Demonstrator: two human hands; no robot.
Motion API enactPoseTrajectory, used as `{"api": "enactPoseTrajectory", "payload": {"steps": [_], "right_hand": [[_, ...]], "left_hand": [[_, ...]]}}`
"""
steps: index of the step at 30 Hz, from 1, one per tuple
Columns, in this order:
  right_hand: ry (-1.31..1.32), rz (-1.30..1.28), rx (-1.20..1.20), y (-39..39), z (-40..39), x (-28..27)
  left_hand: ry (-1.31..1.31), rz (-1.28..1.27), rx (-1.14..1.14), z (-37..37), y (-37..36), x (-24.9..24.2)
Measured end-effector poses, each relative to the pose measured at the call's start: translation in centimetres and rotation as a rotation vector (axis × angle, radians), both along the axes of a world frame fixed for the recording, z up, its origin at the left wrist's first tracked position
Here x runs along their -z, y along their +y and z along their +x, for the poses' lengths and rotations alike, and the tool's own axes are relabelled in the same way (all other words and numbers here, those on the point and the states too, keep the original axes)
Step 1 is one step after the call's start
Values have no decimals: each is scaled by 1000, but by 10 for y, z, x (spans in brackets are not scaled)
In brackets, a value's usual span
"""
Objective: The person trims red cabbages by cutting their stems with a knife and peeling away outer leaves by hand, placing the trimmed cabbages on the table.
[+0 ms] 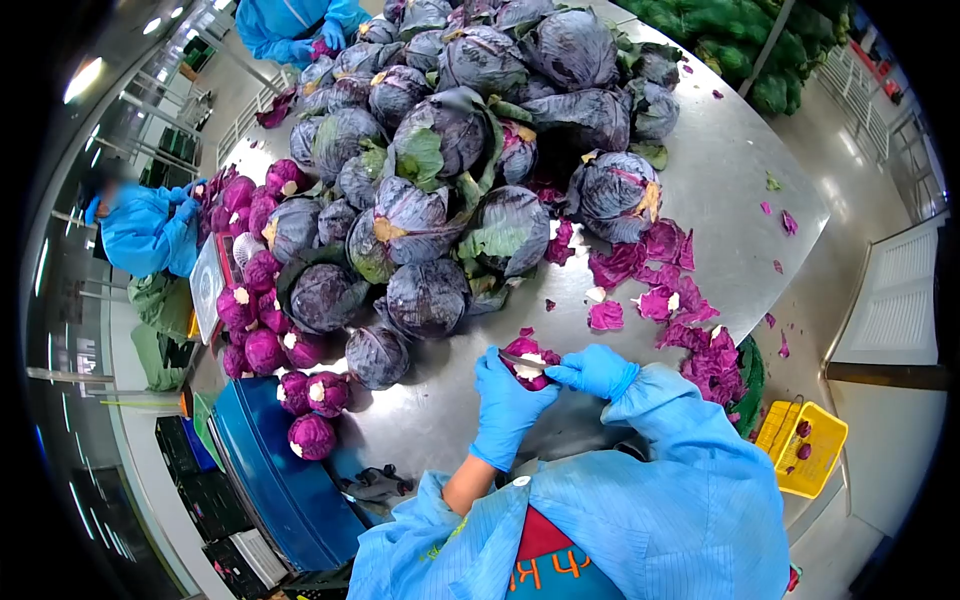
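Observation:
My left hand (507,402), in a blue glove, is wrapped round a small trimmed red cabbage (526,347) over the near part of the metal table. The cabbage shows its white cut stem end. In my right hand (597,373), gloved too, is a knife (524,361) whose blade lies across that white stem end; most of its handle is hidden by the fingers. Left of my hands sits an untrimmed red cabbage (377,357). Several trimmed heads (312,438) lie farther left. Purple leaf scraps (605,316) are strewn just beyond my right hand.
A tall heap of untrimmed cabbages (425,298) covers the table's (720,180) far side. More peeled leaves (712,365) pile at the right edge, above a yellow basket (825,445). A blue bin (280,470) stands at left. Two co-workers in blue (150,232) are beyond the heap.

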State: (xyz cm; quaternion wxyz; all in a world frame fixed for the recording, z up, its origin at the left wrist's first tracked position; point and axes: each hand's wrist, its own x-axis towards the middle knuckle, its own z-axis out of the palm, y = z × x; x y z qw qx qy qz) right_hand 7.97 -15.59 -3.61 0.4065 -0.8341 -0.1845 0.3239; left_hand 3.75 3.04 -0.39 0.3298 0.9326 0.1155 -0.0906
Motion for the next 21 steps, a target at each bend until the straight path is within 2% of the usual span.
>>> {"api": "enactPoseTrajectory", "payload": {"steps": [5, 10, 13, 17, 20, 21], "right_hand": [[-64, -154, -25, 8, 2, -6], [22, -294, -27, 20, 4, -22], [-162, -360, 48, 27, -3, -24], [-308, -210, 317, 36, -4, 6], [-253, -15, 319, 31, -4, 5], [-101, -112, 308, 31, -1, -15]], "left_hand": [[32, -40, 10, 1, -2, 1], [70, -5, -8, 3, -3, -4], [55, -12, -7, 6, 4, -1], [-5, -84, -39, 5, 7, -5], [-6, -149, -41, 3, 17, -2], [21, -162, -42, 2, 19, 0]]}}
